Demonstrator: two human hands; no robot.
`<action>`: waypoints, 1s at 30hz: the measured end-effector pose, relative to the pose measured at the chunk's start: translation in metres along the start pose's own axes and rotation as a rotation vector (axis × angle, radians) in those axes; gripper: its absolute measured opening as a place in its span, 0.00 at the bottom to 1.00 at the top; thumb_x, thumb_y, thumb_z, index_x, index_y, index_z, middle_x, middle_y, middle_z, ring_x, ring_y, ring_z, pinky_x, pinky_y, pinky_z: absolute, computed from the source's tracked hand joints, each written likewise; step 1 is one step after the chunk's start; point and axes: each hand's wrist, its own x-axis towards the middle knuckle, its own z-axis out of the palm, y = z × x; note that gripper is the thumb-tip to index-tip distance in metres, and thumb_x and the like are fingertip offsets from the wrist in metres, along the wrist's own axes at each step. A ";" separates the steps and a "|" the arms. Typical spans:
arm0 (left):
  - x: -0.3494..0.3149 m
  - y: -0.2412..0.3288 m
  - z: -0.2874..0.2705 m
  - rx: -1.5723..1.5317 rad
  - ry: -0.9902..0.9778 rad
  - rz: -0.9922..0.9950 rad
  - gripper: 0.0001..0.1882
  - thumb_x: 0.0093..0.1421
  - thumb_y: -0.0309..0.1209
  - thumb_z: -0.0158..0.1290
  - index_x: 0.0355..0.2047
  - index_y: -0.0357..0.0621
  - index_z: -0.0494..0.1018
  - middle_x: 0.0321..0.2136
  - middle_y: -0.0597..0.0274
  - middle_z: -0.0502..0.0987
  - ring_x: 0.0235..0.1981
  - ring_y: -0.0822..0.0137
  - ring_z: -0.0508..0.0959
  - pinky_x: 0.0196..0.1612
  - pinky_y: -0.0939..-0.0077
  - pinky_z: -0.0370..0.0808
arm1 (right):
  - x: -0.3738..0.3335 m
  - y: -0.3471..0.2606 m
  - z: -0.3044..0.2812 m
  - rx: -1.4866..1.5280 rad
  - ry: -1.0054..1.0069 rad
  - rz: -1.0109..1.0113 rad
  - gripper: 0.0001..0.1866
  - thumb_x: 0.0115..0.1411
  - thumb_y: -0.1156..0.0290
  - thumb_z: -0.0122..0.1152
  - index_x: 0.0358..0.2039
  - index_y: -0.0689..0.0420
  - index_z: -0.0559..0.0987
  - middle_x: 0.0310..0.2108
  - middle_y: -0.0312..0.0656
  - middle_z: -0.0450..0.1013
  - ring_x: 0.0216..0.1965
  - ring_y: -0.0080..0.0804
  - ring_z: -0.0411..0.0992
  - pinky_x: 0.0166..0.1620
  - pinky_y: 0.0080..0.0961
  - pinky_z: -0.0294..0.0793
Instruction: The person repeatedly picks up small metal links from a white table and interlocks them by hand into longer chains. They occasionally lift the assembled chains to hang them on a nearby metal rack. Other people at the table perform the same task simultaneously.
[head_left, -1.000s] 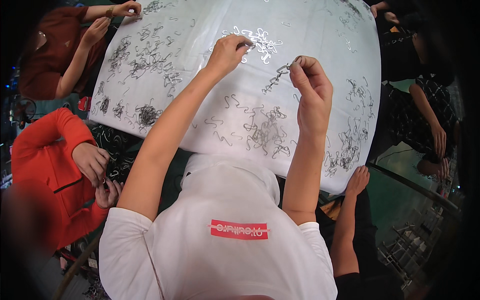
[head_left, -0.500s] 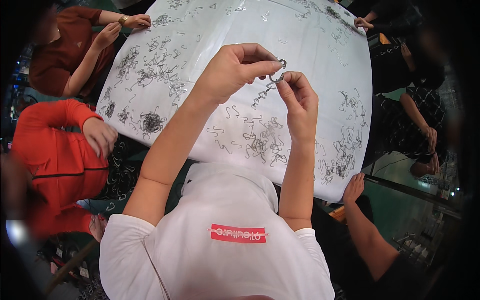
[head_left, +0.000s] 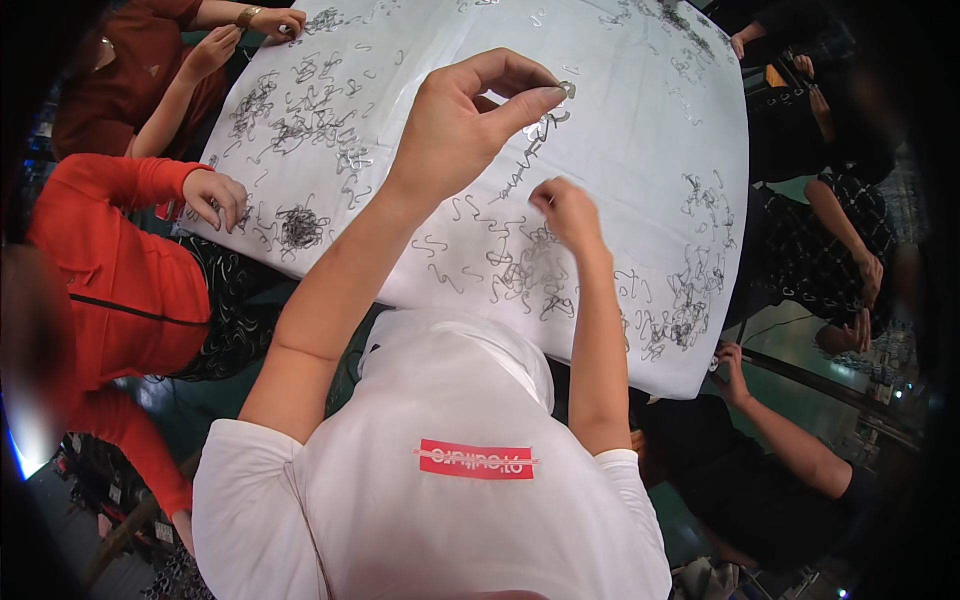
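A wide table covered with a white sheet fills the upper half of the head view, its edges bowed by the lens. Across the sheet lie many small bent metal wire hooks, some scattered singly, some heaped in dark tangles such as the pile near the left edge and another heap near the right corner.

Below the table, the person wears a white T-shirt with a red rectangular patch on the chest. Both bare forearms rise from it toward the sheet.

Other people sit around the table: one in a red top on the left, with a hand resting at the sheet's edge, one in a dark red top at the upper left, and others in dark clothes on the right.

The person's left hand is raised above the sheet, thumb and forefinger pressed together on the top end of a short chain of linked wire hooks, which hangs down from the pinch over the middle of the sheet. The right hand sits lower, just beside the chain's bottom end, fingers curled downward above a loose cluster of hooks; whether those fingers hold anything cannot be told.
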 end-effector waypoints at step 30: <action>0.015 -0.026 -0.005 0.130 0.172 0.183 0.06 0.56 0.25 0.59 0.34 0.43 0.80 0.30 0.67 0.81 0.30 0.77 0.76 0.32 0.83 0.71 | 0.024 -0.141 -0.137 1.240 0.244 -0.182 0.08 0.59 0.69 0.62 0.33 0.60 0.76 0.30 0.31 0.70 0.32 0.16 0.63 0.39 0.14 0.61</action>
